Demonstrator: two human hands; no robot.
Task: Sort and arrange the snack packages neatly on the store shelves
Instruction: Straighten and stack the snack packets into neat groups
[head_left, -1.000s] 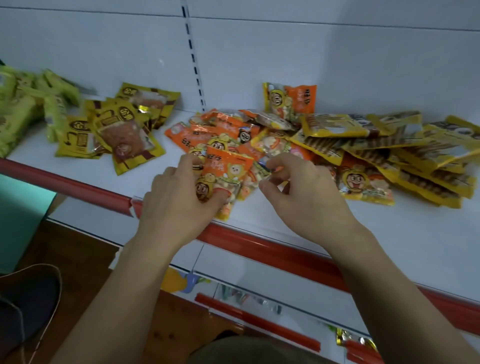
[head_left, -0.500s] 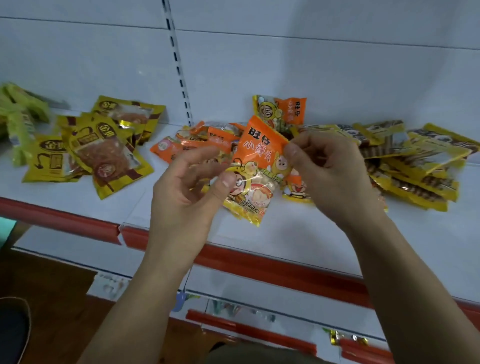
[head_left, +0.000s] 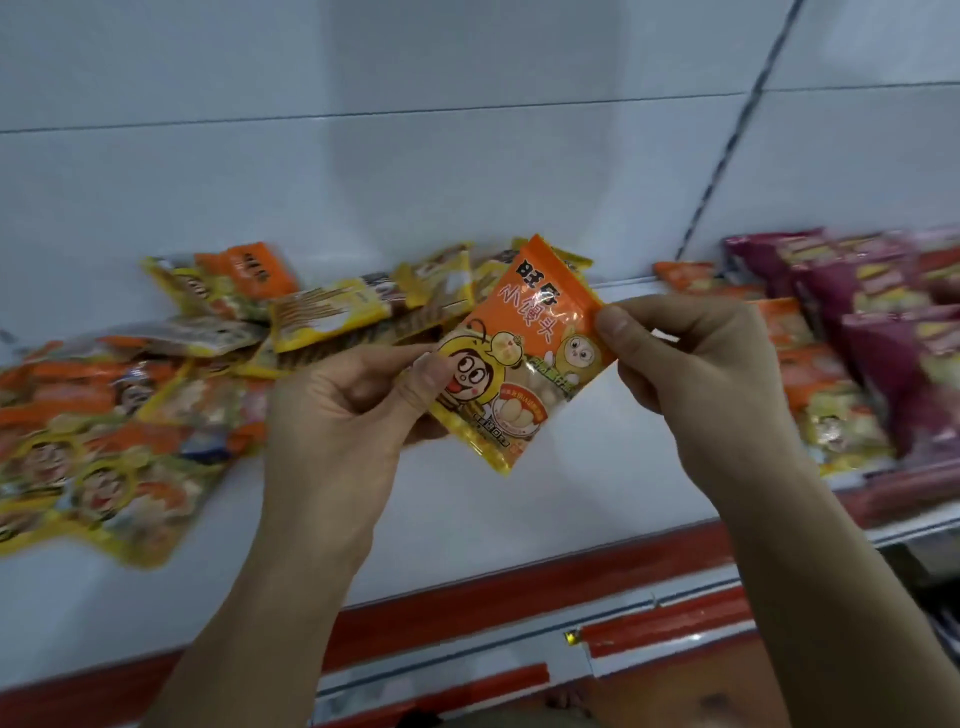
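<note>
Both hands hold one small orange-and-yellow plastic snack packet with cartoon faces (head_left: 519, 358) up in front of the white metal shelf (head_left: 545, 499), clear of its surface. The left hand (head_left: 343, 415) pinches the packet's left edge, thumb on the printed front, and the right hand (head_left: 691, 364) pinches its right edge with thumb and curled fingers. The packet is tilted: its long axis runs from the orange top at about 1 o'clock to the yellow bottom corner at about 7 o'clock, printed face toward the camera. A loose heap of similar orange and yellow packets (head_left: 119, 431) lies on the shelf at 9 o'clock from the held packet, and a blurred row of orange and purple packets (head_left: 852, 343) lies at 3 o'clock. The right hand is nearer that row, so a placement there would probably fall to it, with the packet first turned upright.
</note>
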